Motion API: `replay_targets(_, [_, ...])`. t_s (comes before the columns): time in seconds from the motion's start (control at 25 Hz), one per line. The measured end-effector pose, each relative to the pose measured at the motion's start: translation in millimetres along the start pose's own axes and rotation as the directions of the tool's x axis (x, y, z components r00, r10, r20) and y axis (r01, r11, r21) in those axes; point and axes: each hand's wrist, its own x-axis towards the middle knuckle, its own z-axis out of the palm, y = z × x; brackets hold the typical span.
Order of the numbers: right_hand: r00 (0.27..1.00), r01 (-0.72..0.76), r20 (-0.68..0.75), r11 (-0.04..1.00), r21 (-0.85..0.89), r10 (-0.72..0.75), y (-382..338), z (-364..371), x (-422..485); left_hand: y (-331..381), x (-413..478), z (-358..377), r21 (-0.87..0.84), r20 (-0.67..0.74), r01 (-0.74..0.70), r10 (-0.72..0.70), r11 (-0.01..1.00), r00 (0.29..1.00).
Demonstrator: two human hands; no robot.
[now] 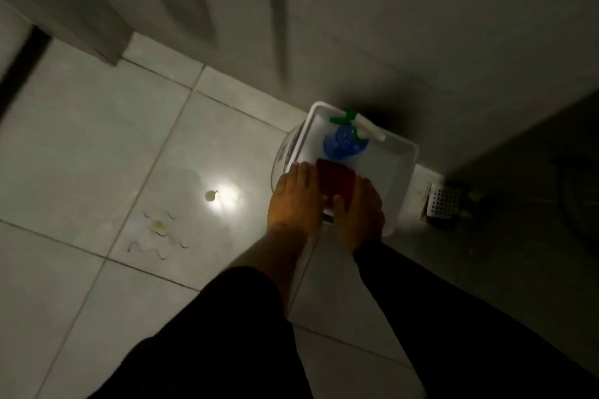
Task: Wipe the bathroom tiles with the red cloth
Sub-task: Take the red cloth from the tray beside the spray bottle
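Note:
A dark red cloth (335, 183) lies in a white plastic bin (393, 172) on the floor by the wall. My right hand (364, 214) is on the cloth's right side, with its thumb pressed on top of the cloth. My left hand (293, 201) lies over the bin's left rim, fingers together and touching the cloth's left edge; I cannot tell whether it grips. The pale floor tiles (97, 155) carry yellowish spots and squiggly marks (158, 230) to the left of the bin.
A blue spray bottle (343, 142) with a green and white head stands in the bin behind the cloth. A metal floor drain (442, 201) sits right of the bin. A door (107, 3) stands at the upper left. The room is dim, with a light glare (227, 197) on the tiles.

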Motion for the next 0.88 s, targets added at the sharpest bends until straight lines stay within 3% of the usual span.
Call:
replay_targets(0.12, [0.974,-0.220,-0.001,0.951,0.218,0.226,18,33,53,8,47,39,-0.039,0.096,0.128,-0.124,0.991,0.988])
replay_targets(0.2, [0.954,-0.294,0.050,0.897,0.329,0.294,24,44,78,16,67,49,-0.120,0.138,0.279,-0.262,0.953,0.955])
replay_targets(0.28, [0.956,-0.291,0.094,0.848,0.444,0.279,36,54,92,21,79,58,-0.220,0.136,0.383,-0.361,0.897,0.923])
replay_targets(0.36, [0.959,-0.275,0.106,0.773,0.572,0.263,43,57,101,20,90,60,-0.363,0.147,0.396,-0.368,0.843,0.918])
replay_targets(0.4, [0.959,-0.265,0.091,0.740,0.619,0.267,45,56,103,19,91,58,-0.440,0.171,0.389,-0.350,0.809,0.921])
replay_targets(0.48, [0.971,-0.166,-0.039,0.782,0.600,0.236,41,49,88,22,81,41,-0.577,0.184,0.361,-0.314,0.733,0.931])
replay_targets(0.56, [0.971,0.087,-0.237,0.862,0.500,0.039,30,34,62,25,63,16,-0.696,0.149,0.311,-0.294,0.647,0.944])
replay_targets(0.64, [0.937,0.330,-0.277,0.797,0.505,-0.212,5,17,28,19,36,-12,-0.795,0.135,0.294,-0.317,0.531,0.939])
replay_targets(0.76, [0.885,0.439,-0.124,0.714,0.545,-0.450,-25,7,-22,-16,-15,-51,-0.916,0.169,0.287,-0.378,0.280,0.910])
replay_targets(0.88, [0.724,0.489,0.175,0.675,0.553,-0.668,-65,18,-58,-67,-54,-75,-0.932,0.327,0.362,-0.396,0.014,0.858])
